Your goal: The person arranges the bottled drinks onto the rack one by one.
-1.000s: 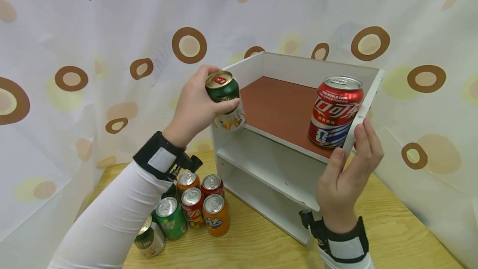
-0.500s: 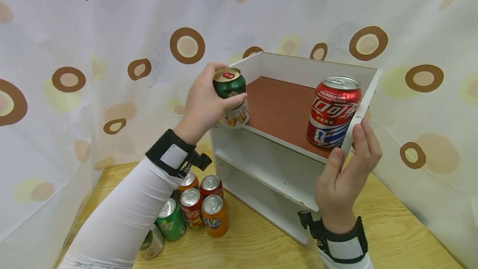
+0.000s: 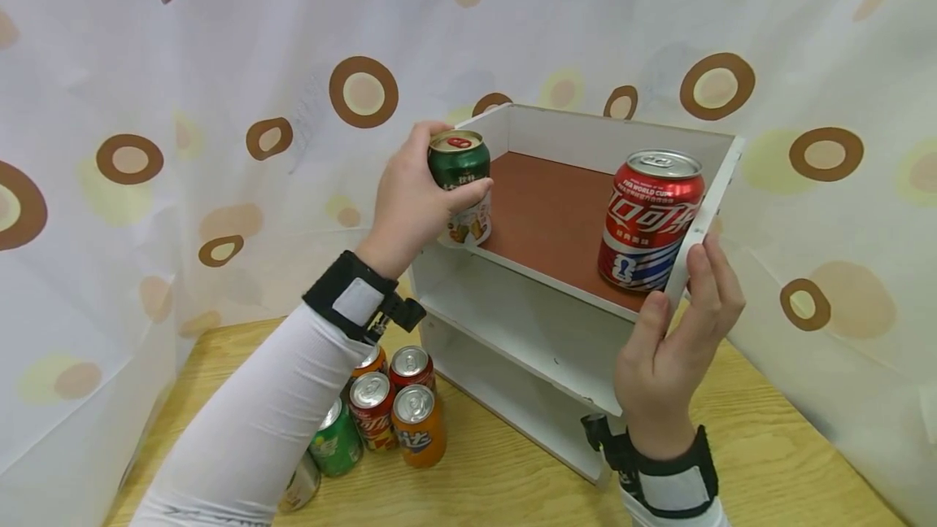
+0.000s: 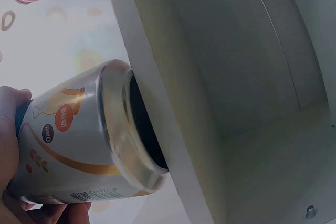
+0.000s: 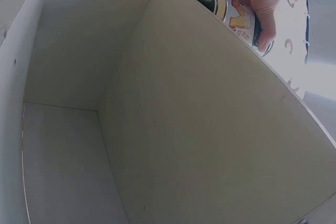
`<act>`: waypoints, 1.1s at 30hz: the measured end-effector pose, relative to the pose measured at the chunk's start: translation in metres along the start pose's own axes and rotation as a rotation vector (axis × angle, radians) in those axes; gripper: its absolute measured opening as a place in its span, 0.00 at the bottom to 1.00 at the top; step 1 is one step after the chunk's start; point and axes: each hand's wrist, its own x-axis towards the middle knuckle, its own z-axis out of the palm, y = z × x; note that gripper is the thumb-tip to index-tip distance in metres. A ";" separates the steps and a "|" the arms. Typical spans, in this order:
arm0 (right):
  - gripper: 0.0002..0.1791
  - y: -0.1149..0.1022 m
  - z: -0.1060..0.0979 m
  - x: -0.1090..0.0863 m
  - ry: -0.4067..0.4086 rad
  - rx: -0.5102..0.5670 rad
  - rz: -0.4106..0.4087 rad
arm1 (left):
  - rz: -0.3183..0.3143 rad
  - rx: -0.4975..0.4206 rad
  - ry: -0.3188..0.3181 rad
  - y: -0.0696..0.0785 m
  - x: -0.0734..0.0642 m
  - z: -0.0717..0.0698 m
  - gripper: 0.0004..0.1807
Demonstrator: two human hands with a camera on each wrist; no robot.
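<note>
My left hand (image 3: pixel 417 196) grips a green and white drink can (image 3: pixel 468 222) with a gold lid and red tab. The can is upright at the front left corner of the white shelf unit (image 3: pixel 505 340), over the edge of its brown-red top board. The left wrist view shows the base of the can (image 4: pixel 79 135) close against that edge; I cannot tell whether it bears on it. My right hand (image 3: pixel 677 348) holds the unit's right side panel, thumb in front and fingers on the outer side. Beside that panel a red cola can (image 3: pixel 650 222) stands on the top board.
Several cans stand on the wooden table (image 3: pixel 512 494) left of the unit, among them an orange can (image 3: pixel 420 427), a red can (image 3: pixel 373 413) and a green can (image 3: pixel 337 442). My left forearm partly hides some. A patterned curtain (image 3: pixel 241 47) hangs behind.
My left hand has carried the green and white can a little to the right and slightly up, further over the top board's left corner. The right hand keeps its place on the side panel.
</note>
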 end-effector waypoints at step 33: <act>0.19 -0.002 0.001 0.000 0.001 -0.014 0.000 | 0.017 0.063 0.036 0.000 0.016 0.029 0.43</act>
